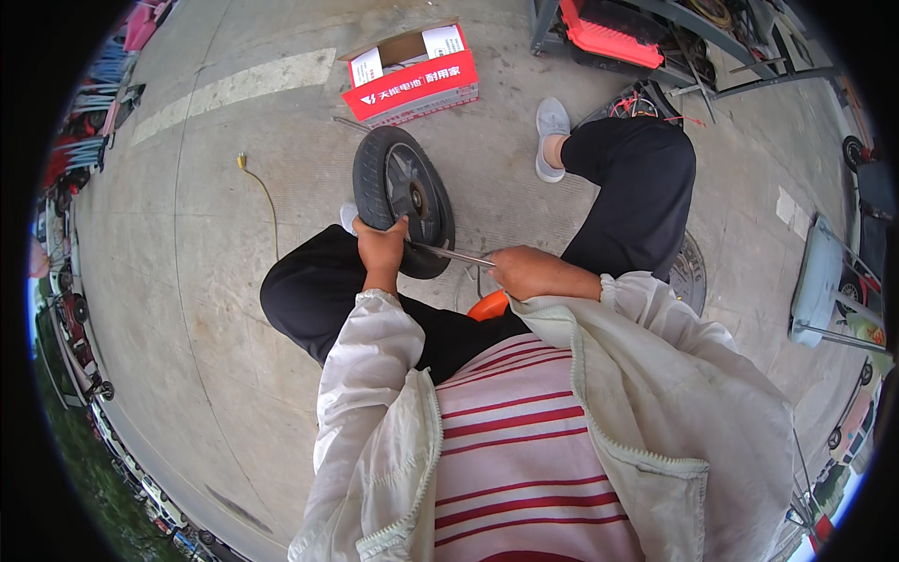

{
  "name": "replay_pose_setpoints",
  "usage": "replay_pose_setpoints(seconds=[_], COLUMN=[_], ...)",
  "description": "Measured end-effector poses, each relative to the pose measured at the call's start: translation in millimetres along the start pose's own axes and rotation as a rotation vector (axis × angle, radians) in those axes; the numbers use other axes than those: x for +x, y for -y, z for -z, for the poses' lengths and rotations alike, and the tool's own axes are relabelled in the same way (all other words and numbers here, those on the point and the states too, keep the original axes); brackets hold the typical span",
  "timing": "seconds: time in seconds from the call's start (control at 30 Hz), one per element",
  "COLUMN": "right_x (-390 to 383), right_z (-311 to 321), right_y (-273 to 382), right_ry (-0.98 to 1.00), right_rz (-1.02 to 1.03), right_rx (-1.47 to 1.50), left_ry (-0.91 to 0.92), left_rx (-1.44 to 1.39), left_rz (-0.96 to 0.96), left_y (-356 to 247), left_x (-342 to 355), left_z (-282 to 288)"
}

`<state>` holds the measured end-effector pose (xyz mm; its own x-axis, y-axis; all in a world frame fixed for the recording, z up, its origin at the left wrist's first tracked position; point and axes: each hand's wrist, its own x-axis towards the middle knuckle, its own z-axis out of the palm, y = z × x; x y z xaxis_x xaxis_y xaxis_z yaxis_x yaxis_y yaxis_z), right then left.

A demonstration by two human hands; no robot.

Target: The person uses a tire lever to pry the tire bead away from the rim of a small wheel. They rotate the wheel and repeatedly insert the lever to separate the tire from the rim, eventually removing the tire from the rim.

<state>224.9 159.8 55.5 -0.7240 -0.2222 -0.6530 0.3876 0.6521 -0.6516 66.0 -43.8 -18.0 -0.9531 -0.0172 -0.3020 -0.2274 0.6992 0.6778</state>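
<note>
A small scooter wheel [405, 192] with a black tyre and dark spoked rim stands tilted on the ground between my legs. My left hand [381, 245] is closed on the tyre's near edge, its thumb up by the rim. In my right hand [536, 273] is a thin metal tyre lever [456, 256], gripped at its right end. The lever's other end reaches the wheel beside my left hand; its exact contact with tyre and rim is hidden. Behind the wheel, a thin metal rod [352, 123] lies on the ground by the box.
An open red and white cardboard box [412, 80] stands beyond the wheel. A yellow cable [267, 194] lies at left. A metal rack [693, 37] with a red toolbox [609, 36] is at far right. Beside my right leg lies a round metal cover [691, 272]; a grey chair [817, 281] stands further right.
</note>
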Motion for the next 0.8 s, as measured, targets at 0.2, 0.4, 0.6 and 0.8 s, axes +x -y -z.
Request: replay_pose_setpoints(seconds=[0.2,0.4,0.6,0.8], right_x=[17.1,5.4,10.1,17.2], right_z=[-28.1,-10.8,-10.2,-11.5], right_y=[-29.9,-21.0,-28.6,-34.6], right_ry=[-0.083,-0.047,-0.126,-0.158], right_rz=[0.022,-0.134,-0.164,-0.18], right_rx=[0.021,-0.061,-0.096,-0.129], left_ry=[0.009,-0.004,-0.002,-0.018], left_rx=[0.057,0.094,0.085,0.065], left_rz=[-0.017,-0.015,-0.036,-0.028], left_y=[5.5,7.8,4.2,10.6], left_x=[18.2,23.6,24.3,29.1], left_z=[-1.1,-4.3,-3.0,-4.0])
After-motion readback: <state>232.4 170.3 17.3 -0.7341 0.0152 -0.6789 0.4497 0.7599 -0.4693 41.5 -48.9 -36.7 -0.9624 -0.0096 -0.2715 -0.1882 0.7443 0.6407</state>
